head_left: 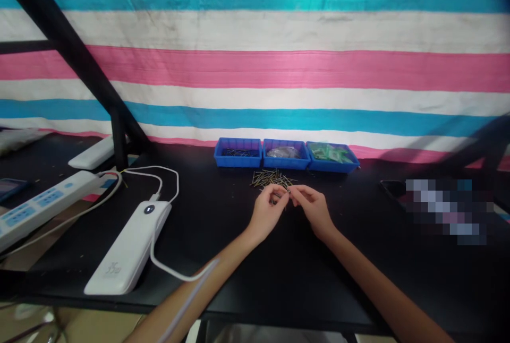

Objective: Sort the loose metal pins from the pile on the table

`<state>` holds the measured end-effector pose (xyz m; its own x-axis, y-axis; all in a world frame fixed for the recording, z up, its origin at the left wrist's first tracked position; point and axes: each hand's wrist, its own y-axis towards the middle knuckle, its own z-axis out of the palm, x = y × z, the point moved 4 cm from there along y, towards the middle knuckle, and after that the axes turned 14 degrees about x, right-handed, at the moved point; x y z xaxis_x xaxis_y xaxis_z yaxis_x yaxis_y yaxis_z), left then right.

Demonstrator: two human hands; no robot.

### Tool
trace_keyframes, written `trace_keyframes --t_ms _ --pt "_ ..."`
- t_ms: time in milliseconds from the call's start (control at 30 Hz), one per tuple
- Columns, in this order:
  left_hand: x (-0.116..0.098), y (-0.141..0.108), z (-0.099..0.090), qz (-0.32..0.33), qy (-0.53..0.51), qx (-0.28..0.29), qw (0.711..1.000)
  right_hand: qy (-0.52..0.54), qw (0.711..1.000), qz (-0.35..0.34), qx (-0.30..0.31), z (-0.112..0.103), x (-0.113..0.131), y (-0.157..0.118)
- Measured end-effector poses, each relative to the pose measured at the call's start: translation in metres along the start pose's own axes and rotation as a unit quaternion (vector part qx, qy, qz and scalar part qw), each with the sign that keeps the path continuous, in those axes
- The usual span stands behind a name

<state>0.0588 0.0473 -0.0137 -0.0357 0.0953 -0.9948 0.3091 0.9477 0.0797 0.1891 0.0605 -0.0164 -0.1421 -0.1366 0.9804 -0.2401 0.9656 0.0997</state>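
My left hand (269, 211) and my right hand (313, 207) meet over the middle of the black table, fingertips pinched close together. Something small and dark shows between the fingertips, too small to name. Just behind and partly under my left hand lies a loose pile of thin metal screws or pins (271, 177). Three blue bins stand in a row behind the pile: the left bin (238, 161) holds dark thin pieces, the middle bin (286, 163) a clear plastic bag, the right bin (334, 165) green-tinted plastic bags.
At the left lie a white power bank (127, 250) with a white cable, which runs by my left forearm, and a power strip (43, 205). A dark flat device (394, 189), partly blurred out, lies at the right. Striped cloth (279, 69) hangs behind.
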Motion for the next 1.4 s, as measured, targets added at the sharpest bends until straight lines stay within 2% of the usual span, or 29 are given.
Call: trace_keyframes --t_ms 100,233,367,467,567,633,700,800,900,1000,1133,1400 --pt "-0.002 -0.002 -0.007 0.019 0.077 -0.059 0.995 -0.013 1.0 -0.004 -0.002 -0.001 0.001 0.005" --pt "-0.021 -0.009 -0.015 0.103 0.179 -0.112 0.972 -0.028 0.999 -0.005 0.028 0.001 0.006 0.02" --pt "-0.035 -0.017 -0.009 0.158 0.192 -0.093 0.964 -0.027 0.996 -0.012 0.086 0.018 0.013 0.052" --pt "-0.034 -0.018 -0.005 0.146 0.182 -0.081 0.969 0.022 0.993 -0.02 0.115 0.034 0.024 0.077" --pt "-0.029 -0.015 -0.005 0.119 0.189 -0.074 0.972 0.026 0.982 -0.036 0.183 0.044 0.034 0.087" --pt "-0.025 -0.012 -0.007 0.093 0.213 -0.057 0.971 -0.035 0.975 -0.061 0.209 0.042 0.038 0.083" --pt "-0.021 -0.008 -0.006 0.073 0.264 -0.015 0.962 -0.143 0.964 -0.099 0.199 0.031 0.039 0.071" --pt "-0.018 -0.007 -0.004 0.068 0.384 0.027 0.92 -0.33 0.924 -0.131 0.144 0.008 0.033 0.046" --pt "-0.019 -0.009 -0.004 0.072 0.486 0.024 0.871 -0.448 0.882 -0.093 0.109 -0.01 0.019 0.025" --pt "-0.018 -0.009 -0.004 0.062 0.524 0.042 0.848 -0.489 0.865 -0.067 0.087 -0.018 0.009 0.011" --pt "-0.016 -0.008 -0.006 0.04 0.544 0.057 0.836 -0.501 0.859 -0.084 0.065 -0.018 0.003 0.002" --pt "-0.014 -0.007 -0.006 0.008 0.553 0.087 0.829 -0.51 0.85 -0.12 0.055 -0.017 0.005 -0.001"
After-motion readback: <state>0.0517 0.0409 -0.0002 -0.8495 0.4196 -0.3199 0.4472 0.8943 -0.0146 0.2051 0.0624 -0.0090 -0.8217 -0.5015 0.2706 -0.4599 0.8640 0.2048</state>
